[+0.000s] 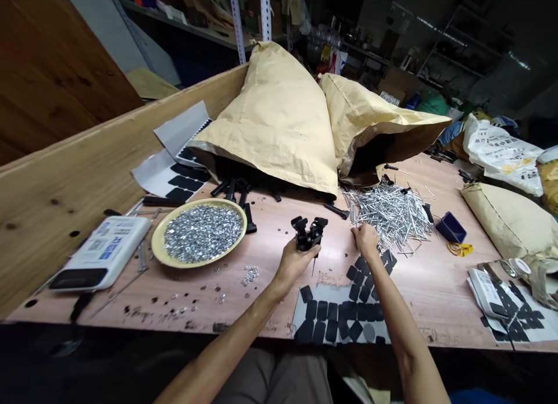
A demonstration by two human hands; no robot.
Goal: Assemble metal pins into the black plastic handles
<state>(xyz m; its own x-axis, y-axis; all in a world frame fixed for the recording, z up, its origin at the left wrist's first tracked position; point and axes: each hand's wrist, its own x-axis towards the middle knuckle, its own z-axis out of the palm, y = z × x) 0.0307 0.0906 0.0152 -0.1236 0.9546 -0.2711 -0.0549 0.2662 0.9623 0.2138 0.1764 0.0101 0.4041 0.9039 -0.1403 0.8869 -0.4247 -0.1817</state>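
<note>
My left hand is closed around several black plastic parts with forked tops, held above the middle of the table. A thin metal pin points down below them. My right hand is at the left edge of a heap of long silver metal pins. Its fingers are drawn together, and what they hold, if anything, is too small to make out. Below my right wrist, black rounded pads lie in rows, some on a grey backing sheet.
A yellow bowl of small metal nuts stands at left beside a white scale. Two paper sacks lie open at the back, black parts spilling from one. A dark blue box and yellow bands sit to the right.
</note>
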